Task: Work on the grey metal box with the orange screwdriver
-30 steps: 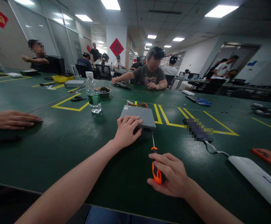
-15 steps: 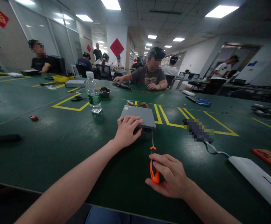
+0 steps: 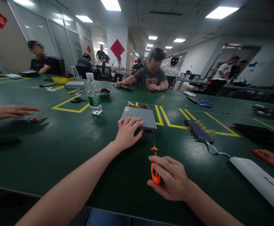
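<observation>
**Grey metal box (image 3: 139,116) closed, screwdriver with an orange and black handle (image 3: 155,179) at its near right corner**

The box lies flat on the dark green tabletop (image 3: 118,194), in front of the person, a bundle of thin coloured cables (image 3: 144,106) at its far side. The left hand (image 3: 127,133) grips its near left part, fingers over the top and thumb toward the near side. The right hand (image 3: 170,179) is closed around the screwdriver handle, fingers and thumb pinching it, the slim shaft reaching up to the box's near face.

Work on that corner appears under way. The casing looks whole, its top in place, and no loose screw can be made out beside it. Whether the tip sits in a screw head, and how many fasteners are left, is too small to tell.

Yellow tape (image 3: 177,126) marks out bays on the tabletop. A clear plastic bottle with a green label (image 3: 94,100) stands left of the box, a round metal bowl (image 3: 106,96) just behind it. To the right lie a long white slab-like device (image 3: 257,179) and an orange phone-shaped object (image 3: 271,160). A co-worker's hand (image 3: 14,111) reaches in at left; another person in a grey shirt (image 3: 150,75) sits opposite. Beyond are ceiling lights (image 3: 221,12), glass partitions (image 3: 42,28) and a red diamond-shaped decoration (image 3: 117,48).
</observation>
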Demonstrator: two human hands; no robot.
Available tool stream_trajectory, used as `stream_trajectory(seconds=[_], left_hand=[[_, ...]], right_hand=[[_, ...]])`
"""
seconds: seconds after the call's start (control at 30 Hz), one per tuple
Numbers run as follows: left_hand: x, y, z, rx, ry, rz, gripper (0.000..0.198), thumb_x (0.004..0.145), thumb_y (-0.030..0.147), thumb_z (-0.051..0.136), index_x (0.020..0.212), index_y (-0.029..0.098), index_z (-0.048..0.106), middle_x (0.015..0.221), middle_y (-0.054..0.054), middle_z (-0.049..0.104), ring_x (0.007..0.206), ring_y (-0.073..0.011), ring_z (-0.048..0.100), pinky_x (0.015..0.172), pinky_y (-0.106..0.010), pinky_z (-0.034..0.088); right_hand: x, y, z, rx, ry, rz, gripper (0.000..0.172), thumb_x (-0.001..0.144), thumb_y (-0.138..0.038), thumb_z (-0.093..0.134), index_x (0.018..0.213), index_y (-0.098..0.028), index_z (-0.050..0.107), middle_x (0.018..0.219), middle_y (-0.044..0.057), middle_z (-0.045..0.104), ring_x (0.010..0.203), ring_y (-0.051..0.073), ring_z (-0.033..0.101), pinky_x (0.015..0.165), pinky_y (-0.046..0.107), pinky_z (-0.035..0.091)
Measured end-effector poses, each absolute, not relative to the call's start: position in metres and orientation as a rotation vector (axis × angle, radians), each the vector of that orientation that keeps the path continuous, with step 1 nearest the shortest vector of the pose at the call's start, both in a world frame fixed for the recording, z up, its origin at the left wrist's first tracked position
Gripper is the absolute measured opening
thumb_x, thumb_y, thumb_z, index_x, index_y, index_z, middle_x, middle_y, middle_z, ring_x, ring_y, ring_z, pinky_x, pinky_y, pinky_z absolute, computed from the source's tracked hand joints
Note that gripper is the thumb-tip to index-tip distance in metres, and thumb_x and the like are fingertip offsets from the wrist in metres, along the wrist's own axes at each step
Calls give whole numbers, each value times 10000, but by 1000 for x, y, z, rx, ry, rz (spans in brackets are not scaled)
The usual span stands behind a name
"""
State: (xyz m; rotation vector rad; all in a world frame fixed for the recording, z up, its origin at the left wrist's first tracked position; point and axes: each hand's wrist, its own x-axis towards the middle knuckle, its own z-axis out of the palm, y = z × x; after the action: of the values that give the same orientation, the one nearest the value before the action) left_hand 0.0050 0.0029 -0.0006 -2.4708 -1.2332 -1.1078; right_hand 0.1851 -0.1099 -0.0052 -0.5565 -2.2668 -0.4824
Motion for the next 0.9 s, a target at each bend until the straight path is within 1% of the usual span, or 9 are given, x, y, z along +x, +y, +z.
stream_trajectory(seconds=[0.17,0.3,0.4,0.57,0.67,0.8,0.9], left_hand=[[5,2,0,-2472,-1233,-1104,289,823,294,529,1111,284,555,1222,-12,576,1122,-240,456,905,-429,254],[5,3,-1,-2472,-1234,-1109,293,822,290,529,1113,288,559,1219,-26,579,1121,-251,454,899,-437,257],[5,3,-1,-2472,-1231,-1112,287,820,285,533,1105,287,563,1217,-21,580,1122,-249,456,906,-438,255],[5,3,-1,-2470,-1226,-1097,287,821,291,530,1107,286,557,1222,-17,579,1123,-245,459,908,-437,251],[5,3,-1,-2466,-1223,-1094,283,827,293,522,1108,287,555,1227,-17,578,1129,-244,455,909,-439,246],[4,3,-1,-2467,-1222,-1094,286,825,284,524,1109,284,555,1234,-17,573,1130,-244,456,904,-437,250],[5,3,0,-2475,-1223,-1091,283,826,288,523,1107,284,555,1232,-20,575,1131,-245,455,903,-438,251]], right_hand=[[185,-111,-7,-586,-2266,-420,315,847,-379,520,1006,-107,501,952,165,635,850,202,626,658,316,534],[184,-113,-1,-586,-2333,-469,278,861,-301,454,1037,-107,546,953,161,630,872,214,621,655,324,519],[182,-113,1,-551,-2332,-528,250,876,-284,467,1013,-97,561,937,162,641,854,204,623,635,308,508],[182,-110,-4,-536,-2240,-533,262,861,-365,544,920,-111,521,881,153,646,793,186,626,608,285,505],[183,-110,-6,-578,-2249,-495,303,858,-408,529,924,-113,515,879,150,637,806,194,625,627,296,514],[184,-112,-2,-598,-2328,-489,291,867,-344,462,1010,-107,551,913,151,625,826,211,620,627,320,510],[183,-113,1,-577,-2323,-534,265,863,-311,486,1009,-105,568,898,147,632,805,206,621,601,304,497]])
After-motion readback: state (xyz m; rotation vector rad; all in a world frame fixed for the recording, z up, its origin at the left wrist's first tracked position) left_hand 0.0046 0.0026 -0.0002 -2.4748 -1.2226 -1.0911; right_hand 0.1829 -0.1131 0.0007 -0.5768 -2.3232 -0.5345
